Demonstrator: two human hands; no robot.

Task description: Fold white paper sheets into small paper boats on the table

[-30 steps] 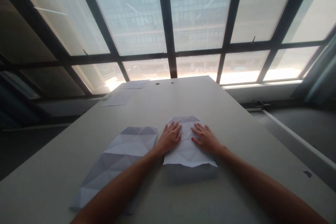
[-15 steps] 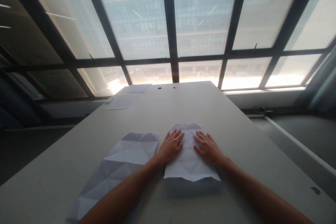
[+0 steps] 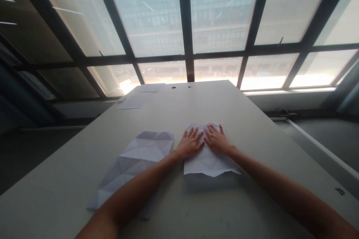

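A creased white sheet of paper [image 3: 211, 164] lies in front of me, its near edge wavy and lifted off the tabletop with a shadow below. My left hand [image 3: 191, 142] rests flat on its upper left part, fingers spread. On its upper right part lies my right hand [image 3: 216, 139], also flat with fingers apart. The two thumbs are close together near the middle of the sheet. Left of it is a second creased sheet of paper [image 3: 140, 153], partly covered by my left forearm.
The long white table [image 3: 207, 101] runs away toward large framed windows [image 3: 157, 15]. More flat papers [image 3: 130, 101] lie at its far left. Two small dark spots show near the far end. A small dark mark [image 3: 340, 191] is near the right edge.
My right hand has slid inward and away from me over the paper, closer to my left hand. The whole view has tipped slightly, so things sit a little higher and further right.
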